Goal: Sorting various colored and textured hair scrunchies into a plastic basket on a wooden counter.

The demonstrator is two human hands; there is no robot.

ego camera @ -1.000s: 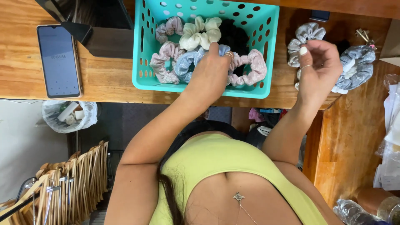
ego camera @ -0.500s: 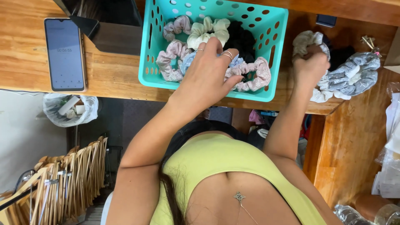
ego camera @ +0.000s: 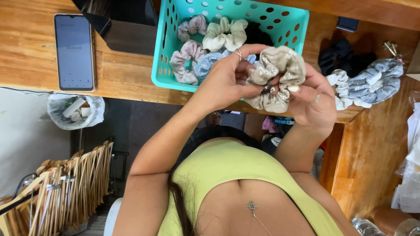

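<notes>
Both hands' fingers (ego camera: pixel 245 89) clamp a beige scrunchie (ego camera: pixel 276 74) beside the scrunchie-filled teal basket (ego camera: pixel 288 24).

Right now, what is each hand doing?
Left hand: closed on the beige scrunchie.
Right hand: closed on the same scrunchie.

- There is one view only, from a camera worn on the person's head, so no second view shares the scene.
- It looks steeply down past the chest to the hands and the wooden surface (ego camera: pixel 39 65) at the top of the frame.
- It sits close: the forearms fill the middle, and the teal basket (ego camera: pixel 288 30) and phone (ego camera: pixel 74 51) lie just beyond.
- Below the edge, the floor, a bagged bin (ego camera: pixel 75 111) and wooden hangers (ego camera: pixel 65 188) show at the left.
</notes>
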